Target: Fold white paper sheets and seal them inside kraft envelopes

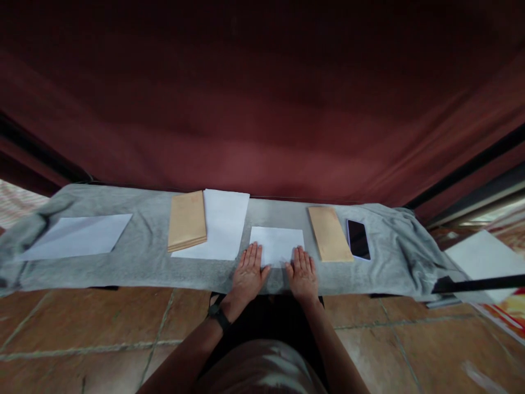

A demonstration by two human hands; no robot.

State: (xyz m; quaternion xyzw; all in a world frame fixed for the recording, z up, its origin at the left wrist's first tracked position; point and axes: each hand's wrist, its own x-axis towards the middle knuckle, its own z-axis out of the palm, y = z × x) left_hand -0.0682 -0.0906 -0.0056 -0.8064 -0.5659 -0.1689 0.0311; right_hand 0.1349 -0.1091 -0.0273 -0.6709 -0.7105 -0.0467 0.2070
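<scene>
A small white sheet of paper [279, 241], perhaps folded, lies in front of me on the grey cloth. My left hand [249, 267] rests flat on its near left corner, fingers stretched out. On the near right corner, my right hand [302, 273] also lies flat with its fingers extended. The paper's near edge is partly hidden by both hands. To the right is a single brown envelope [330, 234]. To the left, a stack of brown envelopes [187, 219] overlaps larger white sheets [225, 224].
A smartphone [358, 239] lies right of the single envelope. Another white sheet [77, 236] is at the far left of the cloth-covered table [143, 268]. A dark red curtain [262, 137] hangs along the back edge. Beyond the right end is a white panel [488, 257].
</scene>
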